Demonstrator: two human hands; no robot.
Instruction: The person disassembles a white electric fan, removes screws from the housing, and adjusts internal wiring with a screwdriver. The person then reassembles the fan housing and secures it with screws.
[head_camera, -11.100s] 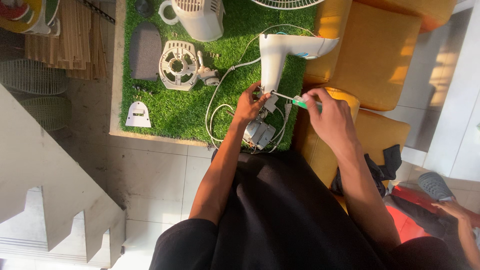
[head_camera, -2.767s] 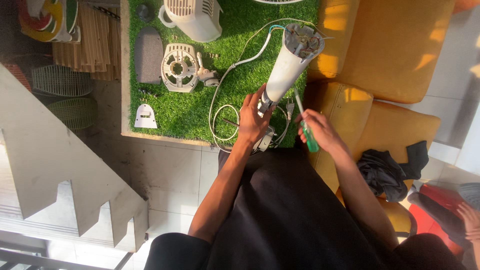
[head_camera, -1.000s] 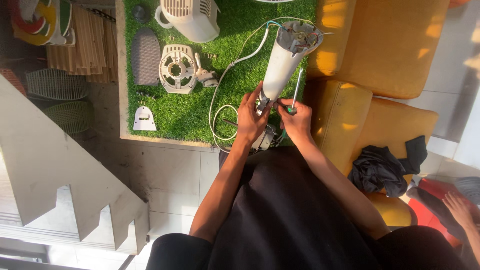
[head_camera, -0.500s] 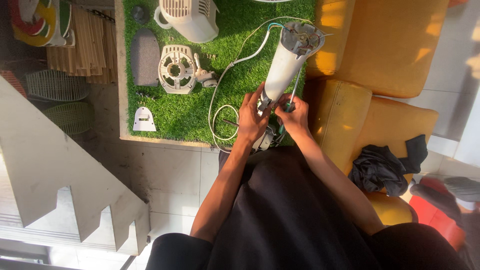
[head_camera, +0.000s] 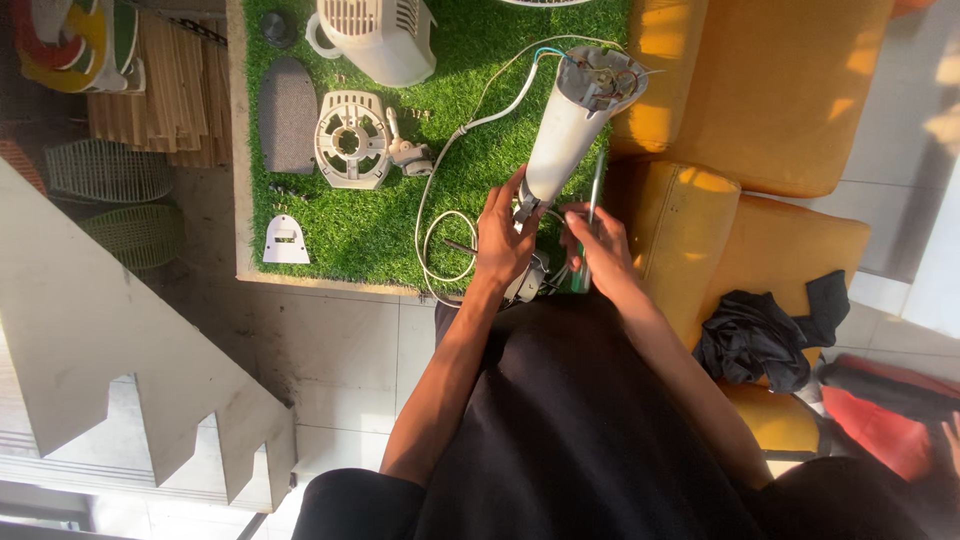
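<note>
Our left hand (head_camera: 505, 240) covers the lower end of the white housing (head_camera: 572, 125), so we cannot see what our fingers pinch there. Our right hand (head_camera: 598, 255) hides most of the green-handled screwdriver (head_camera: 594, 195), tip included. The small part (head_camera: 528, 282) beneath both palms is too hidden to identify. The white fan casing (head_camera: 378, 35) is cropped by the top edge.

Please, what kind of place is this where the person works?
Probably a home living room used for small repairs: yellow sofa cushions, a tiled floor, and a green grass mat holding white fan parts.
</note>
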